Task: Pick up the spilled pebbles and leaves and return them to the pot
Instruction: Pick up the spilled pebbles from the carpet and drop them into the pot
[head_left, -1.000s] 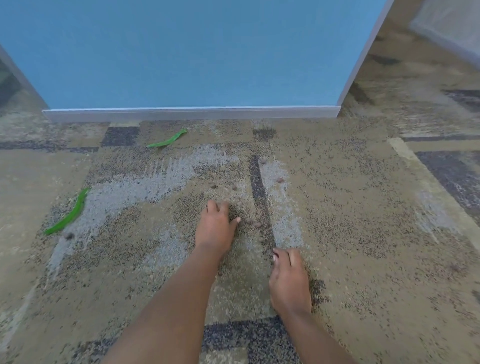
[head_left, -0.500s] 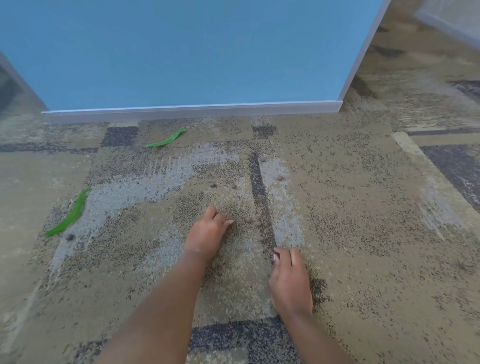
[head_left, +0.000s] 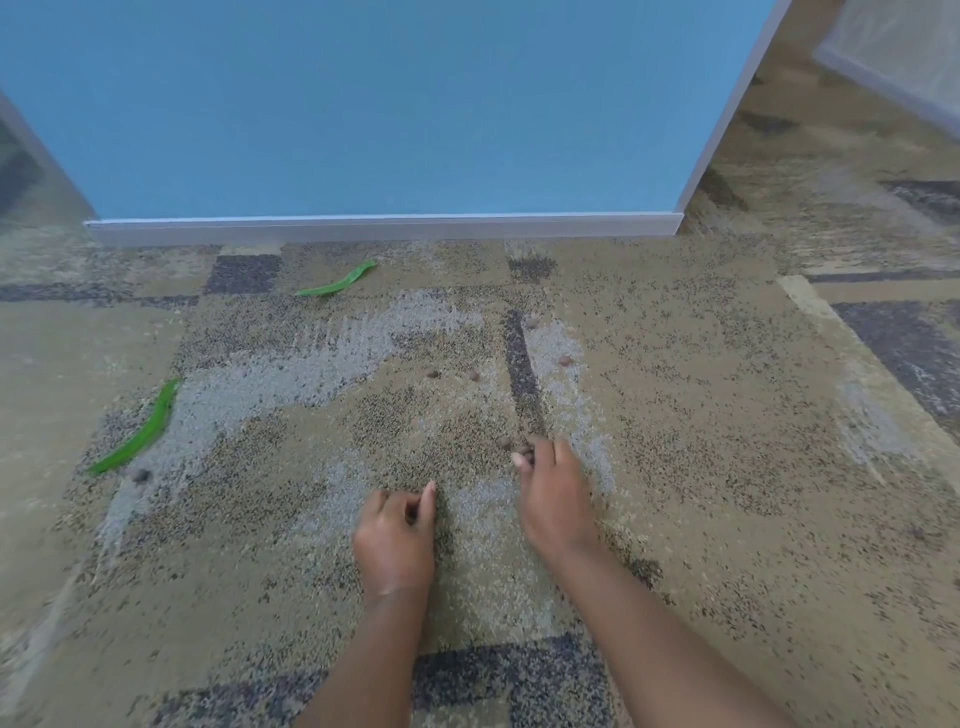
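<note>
Both bare forearms reach forward over the patterned carpet (head_left: 701, 467), palms down. The left hand (head_left: 395, 540) is curled into a loose fist, knuckles up, with one fingertip (head_left: 429, 491) stretched forward and touching the carpet; whether it holds anything inside the curl cannot be told. The right hand (head_left: 553, 493) lies farther forward, its fingers bent and drawn together over a small cluster of brown pebbles (head_left: 511, 446) beside a dark stripe in the carpet; it looks to be pinching one, though the blur makes that uncertain.

More pebbles lie scattered ahead: a pair (head_left: 452, 374) near the middle, one (head_left: 565, 360) to the right of the stripe, one (head_left: 531, 323) farther up, and one (head_left: 141, 474) far left. A green leaf (head_left: 137, 431) lies just above that far-left pebble, and a second leaf (head_left: 337, 280) rests near the white baseboard (head_left: 384, 228) of the blue wall (head_left: 389, 104). The pot is not in view.

Half a second ago the left hand was the forward one, fingers at the cluster, while the right rested back near the body. Now the left has pulled back and closed, and the right has moved up to the same cluster.
</note>
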